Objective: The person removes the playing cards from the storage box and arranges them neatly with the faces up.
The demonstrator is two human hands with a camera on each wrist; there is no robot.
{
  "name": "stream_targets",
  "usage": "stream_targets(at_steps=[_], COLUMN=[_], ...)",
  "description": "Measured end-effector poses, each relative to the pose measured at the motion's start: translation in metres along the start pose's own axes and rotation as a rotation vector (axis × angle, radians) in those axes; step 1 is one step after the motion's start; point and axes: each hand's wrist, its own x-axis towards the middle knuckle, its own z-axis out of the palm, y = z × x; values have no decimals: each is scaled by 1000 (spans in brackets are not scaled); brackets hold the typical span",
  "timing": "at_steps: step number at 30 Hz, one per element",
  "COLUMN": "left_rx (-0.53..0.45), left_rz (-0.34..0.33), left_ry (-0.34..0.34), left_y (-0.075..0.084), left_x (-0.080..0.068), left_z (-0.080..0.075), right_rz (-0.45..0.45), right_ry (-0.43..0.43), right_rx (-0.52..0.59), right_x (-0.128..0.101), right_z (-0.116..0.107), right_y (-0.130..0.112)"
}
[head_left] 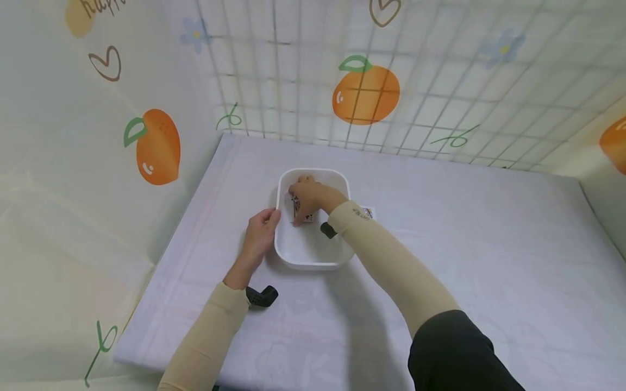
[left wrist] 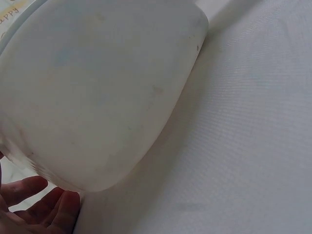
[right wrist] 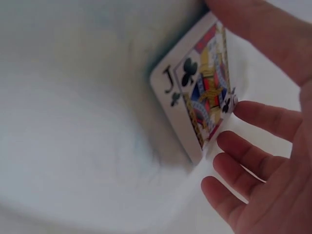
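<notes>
A white plastic basin (head_left: 313, 266) with rounded corners stands on the table. My left hand (head_left: 260, 232) grips its left rim, thumb at the edge; in the left wrist view, the fingers (left wrist: 63, 209) lie against the outer wall. My right hand (head_left: 313, 196) reaches inside and holds a playing card, a jack of clubs (right wrist: 207, 90), face up and tilted. The thumb is at one edge and the index fingertip at another, the other fingers spread loosely. Whether more cards lie beneath it I cannot tell. The hand hides part of the card in the head view.
Just right of the basin, another playing card (head_left: 369, 212) lies on the white-covered table (head_left: 464, 244), partly hidden by my right sleeve. Behind stands a wire grid (head_left: 293, 81) under a fruit-printed sheet. A black wrist device (head_left: 262, 296) sits at my left wrist.
</notes>
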Motion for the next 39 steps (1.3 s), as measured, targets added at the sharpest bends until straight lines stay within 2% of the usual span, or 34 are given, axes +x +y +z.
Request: stream_targets(at_steps=[12, 24, 39], left_rx=[-10, 14, 47], left_rz=[0, -46, -52], left_ry=[-7, 10, 13], left_y=[1, 3, 6], left_x=[0, -2, -7], left_z=[1, 3, 4], right_rz=[2, -42, 5], right_ry=[14, 40, 62], right_rx=[-2, -31, -56], right_x=[-1, -15, -41], right_z=[-2, -12, -29], right_y=[3, 0, 5])
